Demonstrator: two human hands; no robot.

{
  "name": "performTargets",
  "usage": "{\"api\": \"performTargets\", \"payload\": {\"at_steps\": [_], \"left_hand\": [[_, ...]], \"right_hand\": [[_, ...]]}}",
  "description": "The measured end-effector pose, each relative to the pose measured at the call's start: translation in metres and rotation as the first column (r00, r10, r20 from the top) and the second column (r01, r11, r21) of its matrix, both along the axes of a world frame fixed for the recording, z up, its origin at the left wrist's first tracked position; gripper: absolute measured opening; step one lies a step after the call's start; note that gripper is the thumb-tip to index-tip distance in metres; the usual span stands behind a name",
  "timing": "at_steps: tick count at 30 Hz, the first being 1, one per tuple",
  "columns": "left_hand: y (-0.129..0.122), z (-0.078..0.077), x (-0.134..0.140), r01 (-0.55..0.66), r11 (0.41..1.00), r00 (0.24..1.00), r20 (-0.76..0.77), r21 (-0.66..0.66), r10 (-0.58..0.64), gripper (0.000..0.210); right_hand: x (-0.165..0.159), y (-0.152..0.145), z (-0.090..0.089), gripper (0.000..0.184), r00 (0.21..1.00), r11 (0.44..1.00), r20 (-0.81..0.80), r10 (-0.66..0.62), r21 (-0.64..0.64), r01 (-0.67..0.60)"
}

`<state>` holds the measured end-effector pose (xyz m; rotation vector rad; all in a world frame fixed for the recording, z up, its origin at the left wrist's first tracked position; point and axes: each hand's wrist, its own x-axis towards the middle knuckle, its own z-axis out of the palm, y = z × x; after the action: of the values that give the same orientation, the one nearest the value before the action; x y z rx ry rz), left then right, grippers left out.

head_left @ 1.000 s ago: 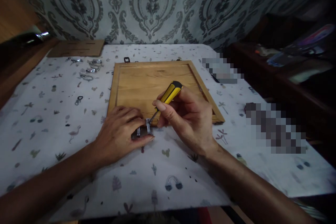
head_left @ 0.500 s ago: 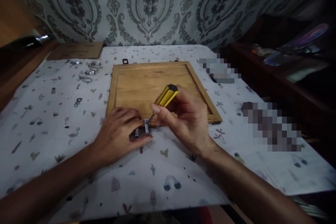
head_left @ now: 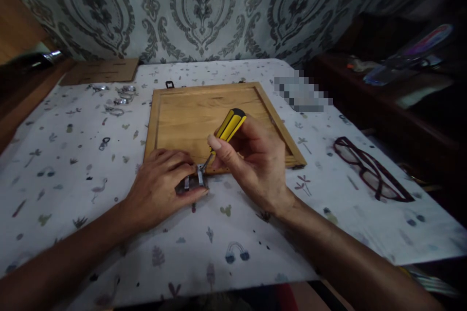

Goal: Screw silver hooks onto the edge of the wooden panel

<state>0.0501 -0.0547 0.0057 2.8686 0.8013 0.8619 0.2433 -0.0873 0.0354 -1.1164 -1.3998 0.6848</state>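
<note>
Hands were apart: right hand [head_left: 260,165] gripped yellow-black screwdriver [head_left: 230,124], long axis slanting down-left to metal latch [head_left: 200,177] at wooden panel's [head_left: 189,116] near edge; left hand [head_left: 158,187], nearer the latch, held it between thumb and fingers

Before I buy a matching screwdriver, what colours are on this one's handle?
The screwdriver handle is yellow and black, head view.
</note>
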Motion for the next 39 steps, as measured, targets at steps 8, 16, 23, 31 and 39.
{"api": "performTargets", "payload": {"at_steps": [8, 16, 23, 31, 39], "left_hand": [[-0.001, -0.002, 0.0, -0.016, 1.0, 1.0, 0.005, 0.014, 0.016, 0.025], [-0.002, 0.002, 0.002, -0.019, 1.0, 1.0, -0.001, 0.001, 0.019, 0.017], [-0.001, 0.0, 0.0, -0.018, 0.999, 1.0, -0.012, -0.028, 0.018, 0.019], [-0.002, 0.003, 0.0, -0.035, 0.995, 0.998, -0.054, -0.093, 0.03, 0.024], [-0.001, -0.001, -0.002, -0.046, 0.995, 0.997, -0.067, -0.094, 0.039, 0.029]], "right_hand": [[0.001, 0.001, -0.001, 0.023, 0.995, 0.999, 0.097, 0.0, 0.049, -0.005], [0.001, -0.005, 0.001, 0.025, 0.962, 0.988, 0.269, 0.038, 0.136, -0.077], [0.003, 0.0, 0.005, 0.03, 0.966, 0.965, -0.05, 0.252, -0.055, -0.255], [0.002, -0.001, 0.014, 0.026, 0.986, 0.985, 0.009, 0.167, -0.034, -0.167], [0.003, 0.0, 0.013, 0.026, 0.982, 0.981, -0.05, 0.184, -0.059, -0.187]]}}
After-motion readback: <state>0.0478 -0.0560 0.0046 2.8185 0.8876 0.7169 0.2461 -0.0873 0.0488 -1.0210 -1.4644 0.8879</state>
